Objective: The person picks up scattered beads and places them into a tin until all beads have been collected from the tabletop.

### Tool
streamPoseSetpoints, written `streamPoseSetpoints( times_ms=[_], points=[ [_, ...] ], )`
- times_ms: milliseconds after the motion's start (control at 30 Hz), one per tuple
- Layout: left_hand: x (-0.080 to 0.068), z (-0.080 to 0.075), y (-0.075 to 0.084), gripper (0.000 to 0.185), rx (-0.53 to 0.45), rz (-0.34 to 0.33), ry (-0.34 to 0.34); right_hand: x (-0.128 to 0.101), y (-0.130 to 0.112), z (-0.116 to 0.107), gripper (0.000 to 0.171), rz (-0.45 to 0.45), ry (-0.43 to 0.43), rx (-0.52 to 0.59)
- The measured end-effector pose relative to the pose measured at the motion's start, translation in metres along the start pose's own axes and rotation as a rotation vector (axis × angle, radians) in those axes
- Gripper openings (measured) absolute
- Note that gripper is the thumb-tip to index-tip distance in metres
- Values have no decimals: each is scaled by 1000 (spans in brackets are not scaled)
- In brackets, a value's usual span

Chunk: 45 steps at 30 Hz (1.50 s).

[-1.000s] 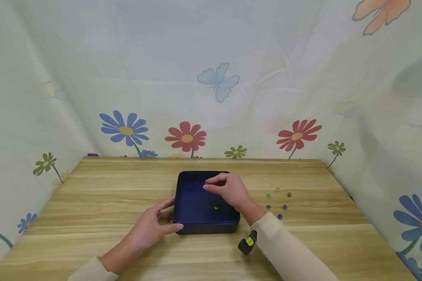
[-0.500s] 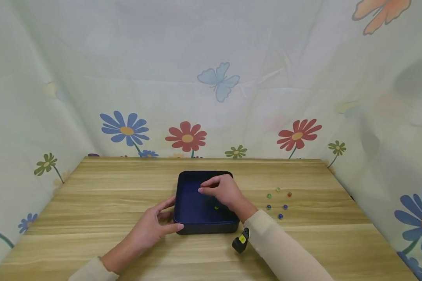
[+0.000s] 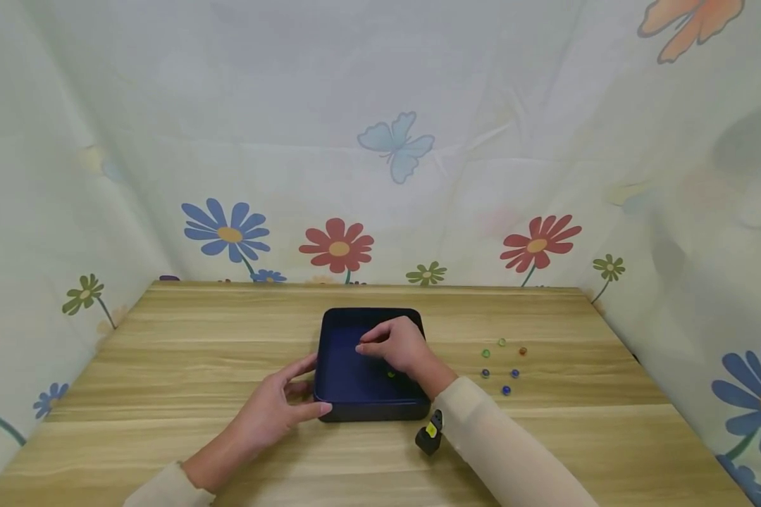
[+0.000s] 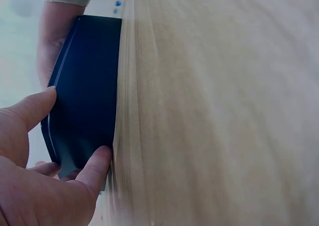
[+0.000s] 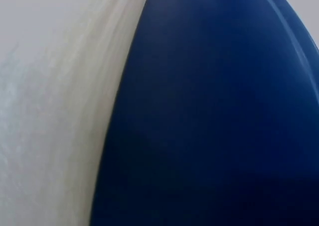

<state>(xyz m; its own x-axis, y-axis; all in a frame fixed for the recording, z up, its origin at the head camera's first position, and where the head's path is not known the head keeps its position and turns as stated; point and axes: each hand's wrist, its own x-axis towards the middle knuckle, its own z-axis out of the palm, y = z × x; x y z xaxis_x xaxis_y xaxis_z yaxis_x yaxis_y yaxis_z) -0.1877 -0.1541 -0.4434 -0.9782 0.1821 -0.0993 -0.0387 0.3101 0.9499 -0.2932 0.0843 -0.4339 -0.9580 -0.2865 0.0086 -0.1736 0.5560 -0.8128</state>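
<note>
We see a wood table (image 3: 165, 366) with light and dark stripes. A dark blue tray (image 3: 349, 366) sits on it in the middle, a bit near us. To the right of the tray lie six little marbles (image 3: 501, 366), close to each other but apart. Some are green, some blue, one orange. The marbles are well apart from the tray.

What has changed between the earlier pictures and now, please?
The right hand has moved a little left and lower over the dark blue tray, fingertips pinched throughout; whether it holds anything cannot be told. The left hand stays gripping the tray's near left corner. The green marble in the tray and the marbles on the table have not moved.
</note>
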Motion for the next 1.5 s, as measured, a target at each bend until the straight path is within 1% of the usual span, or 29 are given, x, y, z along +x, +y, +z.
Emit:
streamPoseSetpoints(
  times_ms=[367,567,767,1033,1267,1500],
  points=[
    [3,0,-3,88,-2,-7,-7,0,-2,0,14,37,-30,-62],
    [2,1,-1,88,-20,-10,-12,2,-1,-1,15,59,-36,-97],
    [1,0,-1,88,-18,-1,-15,2,-1,-1,14,81,-39,-128],
    [2,1,-1,89,-22,-14,-8,1,-5,-2,14,103,-48,-138],
    [1,0,0,88,-20,-1,-5,2,-6,-1,15,106,-47,-155],
    [2,2,1,88,-16,-9,2,3,-5,0,15,112,-41,-164]
  ],
)
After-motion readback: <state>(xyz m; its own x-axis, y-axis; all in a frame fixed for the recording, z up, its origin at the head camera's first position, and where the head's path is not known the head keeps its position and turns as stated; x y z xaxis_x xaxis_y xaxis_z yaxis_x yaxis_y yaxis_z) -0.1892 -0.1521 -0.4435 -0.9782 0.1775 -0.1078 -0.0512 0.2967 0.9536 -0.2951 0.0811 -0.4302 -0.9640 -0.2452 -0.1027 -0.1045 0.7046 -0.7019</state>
